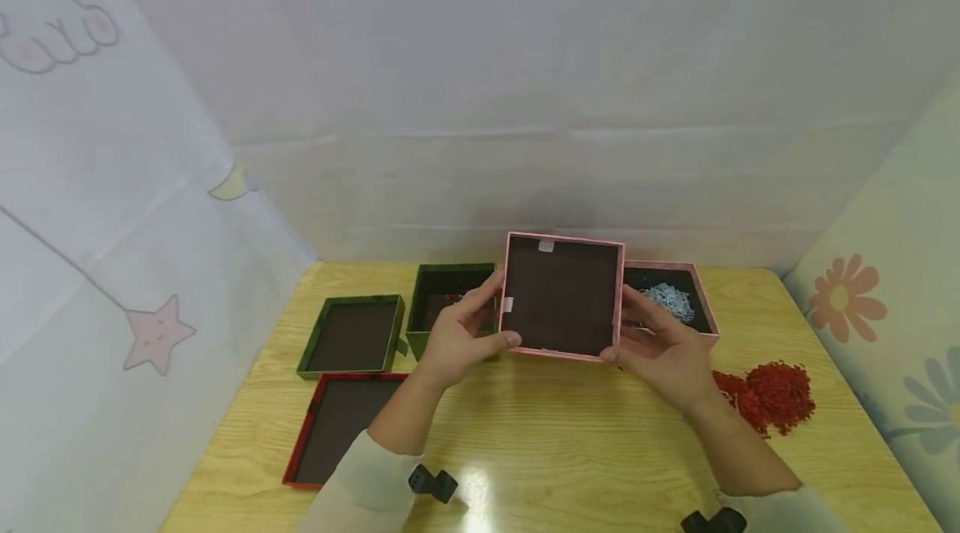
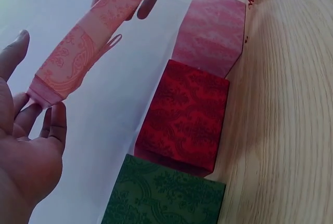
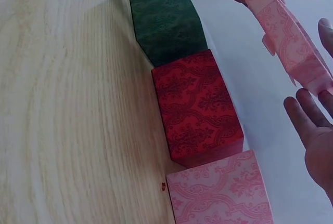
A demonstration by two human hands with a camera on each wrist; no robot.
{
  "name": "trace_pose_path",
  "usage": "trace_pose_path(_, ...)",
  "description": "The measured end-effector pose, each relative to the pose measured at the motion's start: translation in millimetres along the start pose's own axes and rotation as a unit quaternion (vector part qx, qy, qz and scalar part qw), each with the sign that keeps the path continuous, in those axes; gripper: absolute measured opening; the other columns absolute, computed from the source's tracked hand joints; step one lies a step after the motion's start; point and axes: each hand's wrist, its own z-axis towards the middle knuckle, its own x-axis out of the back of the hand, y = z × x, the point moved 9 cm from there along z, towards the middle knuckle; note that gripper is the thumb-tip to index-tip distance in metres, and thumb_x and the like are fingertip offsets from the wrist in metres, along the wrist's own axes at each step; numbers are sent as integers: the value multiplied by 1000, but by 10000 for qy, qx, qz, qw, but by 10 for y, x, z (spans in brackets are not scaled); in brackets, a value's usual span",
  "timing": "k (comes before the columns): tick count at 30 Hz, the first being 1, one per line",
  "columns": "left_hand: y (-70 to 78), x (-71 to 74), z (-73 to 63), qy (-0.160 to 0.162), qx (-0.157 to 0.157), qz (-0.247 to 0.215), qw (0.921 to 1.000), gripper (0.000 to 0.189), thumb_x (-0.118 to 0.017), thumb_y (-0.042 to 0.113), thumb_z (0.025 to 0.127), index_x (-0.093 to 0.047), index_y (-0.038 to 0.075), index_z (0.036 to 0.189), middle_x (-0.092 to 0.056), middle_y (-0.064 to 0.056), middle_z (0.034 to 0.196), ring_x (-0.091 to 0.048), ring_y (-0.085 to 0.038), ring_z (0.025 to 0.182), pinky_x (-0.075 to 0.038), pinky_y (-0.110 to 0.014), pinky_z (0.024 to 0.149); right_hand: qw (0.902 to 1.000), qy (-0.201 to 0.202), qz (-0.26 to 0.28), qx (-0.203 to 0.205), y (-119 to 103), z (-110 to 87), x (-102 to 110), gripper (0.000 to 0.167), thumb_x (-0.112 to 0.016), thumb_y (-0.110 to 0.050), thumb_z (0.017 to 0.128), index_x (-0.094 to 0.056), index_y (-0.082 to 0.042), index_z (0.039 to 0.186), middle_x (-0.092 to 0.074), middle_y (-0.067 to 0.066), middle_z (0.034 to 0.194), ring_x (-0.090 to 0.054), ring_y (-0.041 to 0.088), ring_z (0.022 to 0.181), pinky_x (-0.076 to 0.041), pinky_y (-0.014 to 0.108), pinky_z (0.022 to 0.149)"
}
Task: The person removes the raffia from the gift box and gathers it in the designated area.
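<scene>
A pink box lid (image 1: 562, 296) is held up over the table, its dark inside facing me. At its left edge my left hand (image 1: 457, 341) grips it, thumb on the lower corner. My right hand (image 1: 671, 354) grips the opposite edge, thumb at the lower right corner. Patterned pink paper covers the lid's side (image 2: 86, 42), and a small ribbon loop (image 2: 113, 42) sticks out from it. Behind the lid stand a green box (image 1: 423, 341), a red box (image 3: 200, 109) hidden in the head view, and a pink box (image 1: 705, 300) holding light blue paper shreds (image 1: 671, 301).
A green lid (image 1: 352, 337) and a red lid (image 1: 341, 425) lie inside-up at the left of the wooden table (image 1: 547, 450). Red paper shreds (image 1: 780, 396) are heaped on the right, partly behind my right forearm. A white curtain (image 1: 480, 100) hangs at the back.
</scene>
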Motion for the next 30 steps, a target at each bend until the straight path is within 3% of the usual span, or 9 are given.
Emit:
trace_pose_path(5,0,44,-59,-182,5,-4,9998,94,-89,19,82,-38,19,162,-31,1,169,-33,-23,153,-43,-33,114,9997,-109,-192,-85,46,-14,-89,92,-85,16,75,-46,-3,156,-61,33,126,-71,25,114,-58,33,93)
trace_pose_path(14,-57,122,-200,-485,358,348,9976,110,-92,9,77,-28,23,166,-22,3,172,-20,-17,157,-26,-55,121,9944,-469,-891,-330,169,-78,-251,99,-92,-2,76,-42,-18,161,-69,13,128,-69,21,118,-52,24,100)
trace_pose_path(20,-110,206,-339,-514,680,638,9943,115,-93,8,75,-25,25,166,-21,6,172,-16,-15,158,-28,-45,121,9906,-733,-1011,-560,232,-129,-402,102,-94,-11,76,-40,-20,162,-68,8,126,-68,29,120,-49,26,104)
trace_pose_path(24,-133,273,-417,-388,874,811,9921,117,-95,11,73,-26,30,166,-22,11,171,-18,-14,157,-32,-36,119,9901,-807,-973,-615,255,-151,-484,103,-96,-14,74,-41,-17,161,-67,6,124,-69,27,118,-50,24,102)
trace_pose_path(30,-156,359,-514,-192,973,970,9903,114,-96,9,73,-31,33,164,-26,11,169,-25,-17,155,-35,-29,117,9903,-787,-1047,-470,258,-176,-579,101,-97,-14,72,-46,-11,158,-68,5,120,-70,26,114,-54,33,99)
